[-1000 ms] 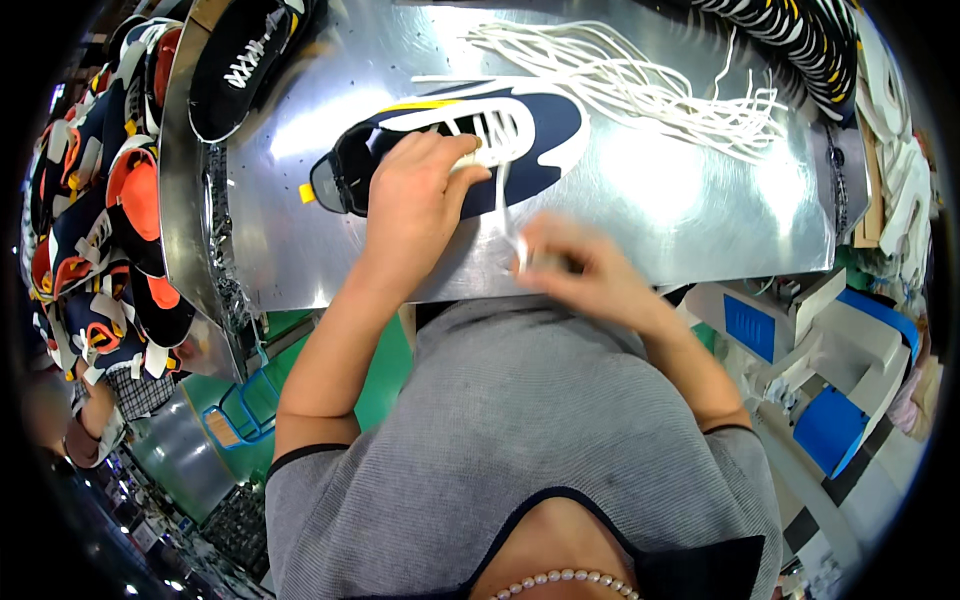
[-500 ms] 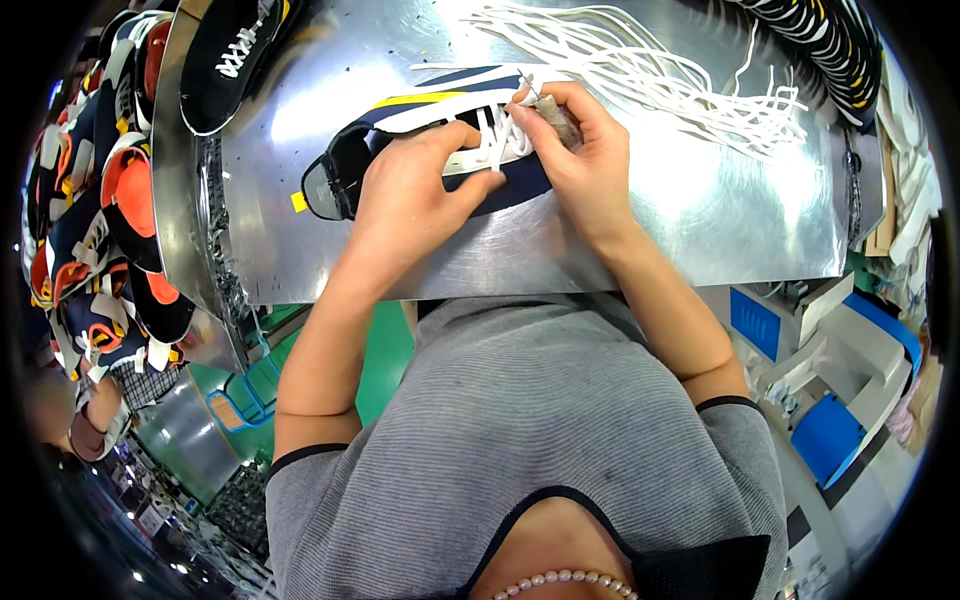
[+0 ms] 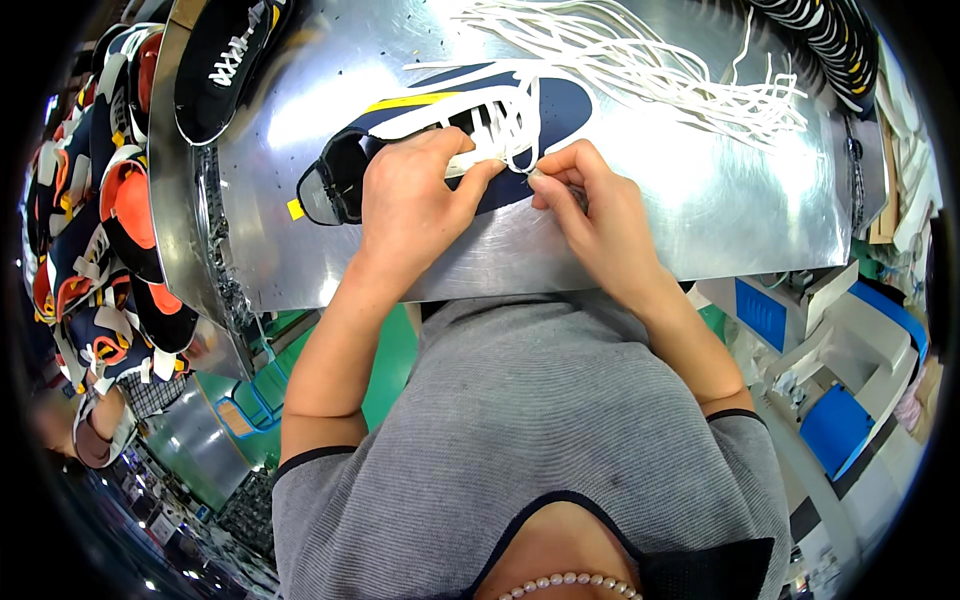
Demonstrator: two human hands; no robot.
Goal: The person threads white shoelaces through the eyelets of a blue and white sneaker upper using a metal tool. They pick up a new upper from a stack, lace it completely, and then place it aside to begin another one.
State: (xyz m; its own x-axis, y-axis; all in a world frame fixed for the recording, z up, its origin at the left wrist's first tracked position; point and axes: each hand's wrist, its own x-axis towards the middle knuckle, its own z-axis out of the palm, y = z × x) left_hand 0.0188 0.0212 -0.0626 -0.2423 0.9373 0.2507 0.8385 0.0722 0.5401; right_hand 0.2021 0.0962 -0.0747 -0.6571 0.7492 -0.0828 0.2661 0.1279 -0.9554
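A navy shoe upper (image 3: 567,108) with white trim and a yellow stripe lies on the metal table, its heel end to the left and its toe to the right. A white shoelace (image 3: 512,120) crosses its eyelets and loops toward me. My left hand (image 3: 415,195) is closed on the upper's near opening edge, with its thumb beside the lacing; some fingertips are hidden inside the upper. On the near side of the upper, my right hand (image 3: 605,215) pinches the lace between thumb and forefinger. The remaining fingers are curled.
Loose white laces (image 3: 640,75) are spread across the metal table (image 3: 740,215) behind the upper. A black laced shoe upper (image 3: 225,80) lies at the far left. Many uppers (image 3: 125,205) hang piled at left; stacked dark uppers (image 3: 830,50) stand at far right.
My right hand has moved from the toe end of the lacing toward me, drawing the lace across the upper. The toe is now uncovered. My left hand stays nearly in place.
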